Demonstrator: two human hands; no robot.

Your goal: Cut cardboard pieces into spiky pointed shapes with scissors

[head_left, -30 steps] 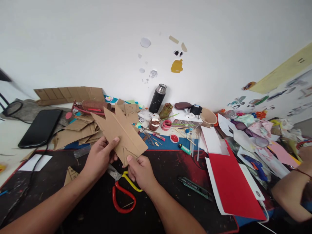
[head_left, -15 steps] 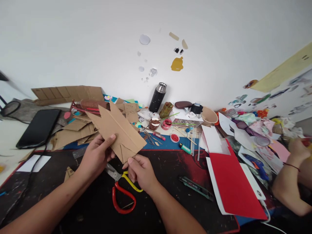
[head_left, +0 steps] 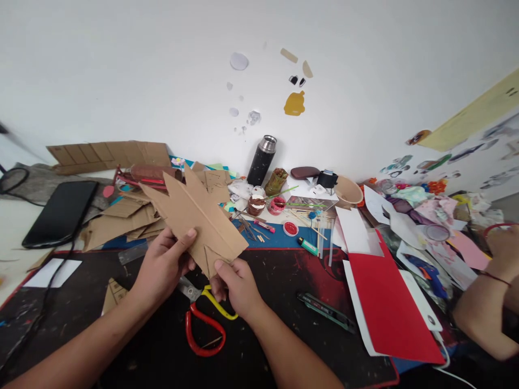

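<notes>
A brown cardboard piece (head_left: 203, 221) with a jagged, pointed far edge is held up over the dark mat in both hands. My left hand (head_left: 170, 256) is closed on its left side, thumb on top. My right hand (head_left: 235, 281) pinches its near lower corner, next to dark lines forming a narrow wedge on the surface. Underneath lie scissors (head_left: 206, 329) with one red and one yellow handle; their blades are partly hidden by my hands. A small cardboard scrap (head_left: 114, 296) rests beside my left forearm.
A utility knife (head_left: 326, 312) and red sheet (head_left: 389, 302) lie to the right. Behind stand a black flask (head_left: 261, 162) and paint jars (head_left: 257, 204). Cardboard scraps (head_left: 117, 221) and a phone (head_left: 60, 213) are at left. Another person's arm (head_left: 484, 302) is at far right.
The cardboard piece has tilted slightly and shifted a little to the right and nearer; both hands keep hold of it. The other person's hand at far right has moved.
</notes>
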